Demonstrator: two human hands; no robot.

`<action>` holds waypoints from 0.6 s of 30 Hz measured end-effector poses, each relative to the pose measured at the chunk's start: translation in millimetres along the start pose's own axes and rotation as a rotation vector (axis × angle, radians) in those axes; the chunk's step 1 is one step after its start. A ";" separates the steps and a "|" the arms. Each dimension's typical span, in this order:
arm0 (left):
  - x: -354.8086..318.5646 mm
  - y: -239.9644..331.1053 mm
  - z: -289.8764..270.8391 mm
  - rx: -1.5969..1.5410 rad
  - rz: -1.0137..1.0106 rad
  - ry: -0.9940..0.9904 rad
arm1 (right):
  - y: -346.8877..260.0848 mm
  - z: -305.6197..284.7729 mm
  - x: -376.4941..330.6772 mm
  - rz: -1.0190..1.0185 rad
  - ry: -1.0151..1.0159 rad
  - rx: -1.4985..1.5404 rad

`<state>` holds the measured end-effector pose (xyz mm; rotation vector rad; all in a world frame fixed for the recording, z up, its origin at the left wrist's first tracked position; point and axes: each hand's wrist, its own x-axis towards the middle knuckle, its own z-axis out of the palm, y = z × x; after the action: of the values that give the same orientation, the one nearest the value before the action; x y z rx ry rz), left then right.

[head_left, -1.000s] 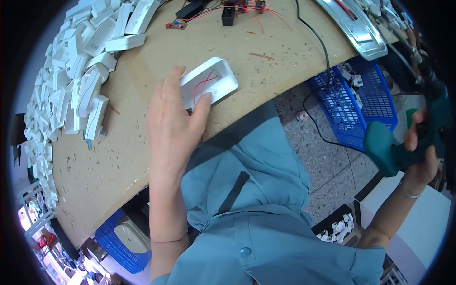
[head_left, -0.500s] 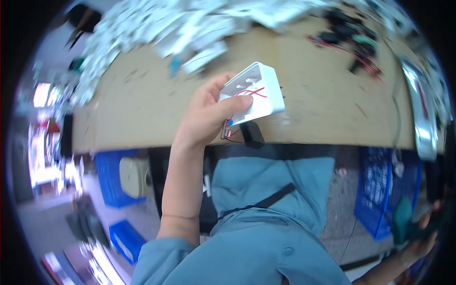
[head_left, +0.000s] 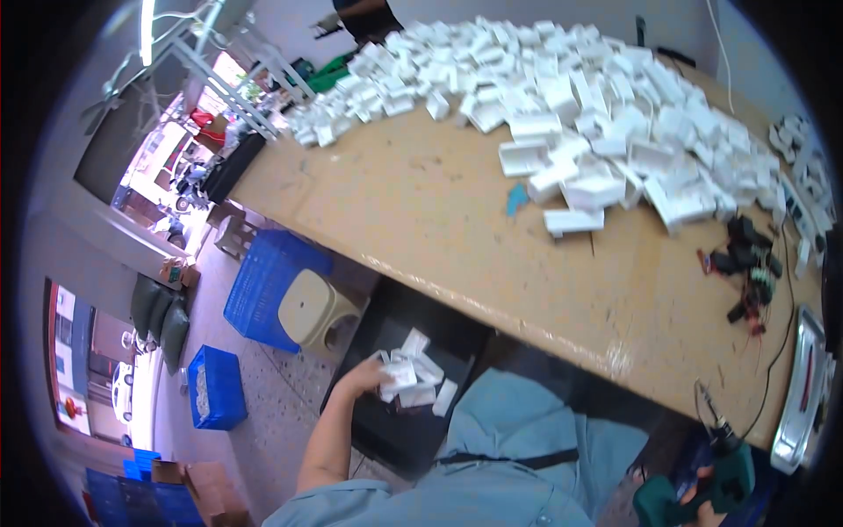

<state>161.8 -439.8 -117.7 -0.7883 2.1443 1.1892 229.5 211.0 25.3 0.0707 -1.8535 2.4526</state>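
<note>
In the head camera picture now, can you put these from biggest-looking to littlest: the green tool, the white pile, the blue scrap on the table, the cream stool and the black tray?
1. white pile
2. black tray
3. green tool and cream stool: too alike to rank
4. blue scrap

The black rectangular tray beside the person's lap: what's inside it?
White boxy plastic pieces, piled loosely, with the left hand at their edge. What lies beneath them in the tray is covered.

On the one table (head_left: 395, 202): one metal tray (head_left: 801, 386), one teal scrap (head_left: 517, 200), white cases (head_left: 575, 114) beyond counting! Off its near edge, one black bin (head_left: 395, 307), several overlapping cases (head_left: 428, 370) inside; one left hand (head_left: 363, 377), one right hand (head_left: 705, 496), one drill (head_left: 736, 479)!
</note>
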 end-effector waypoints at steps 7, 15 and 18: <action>-9.0 91.4 -6.6 0.594 0.381 -0.167 | 11.3 21.1 5.4 -0.118 0.092 0.254; -55.5 318.5 64.0 0.249 1.046 0.101 | 42.5 18.6 20.2 -0.258 0.102 0.385; -35.2 359.5 86.5 0.254 1.249 0.338 | 43.4 25.5 18.2 -0.243 0.148 0.407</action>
<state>-56.5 -200.4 64.0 0.6670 3.0770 1.2740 207.7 175.1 -7.9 0.1217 -1.1903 2.5369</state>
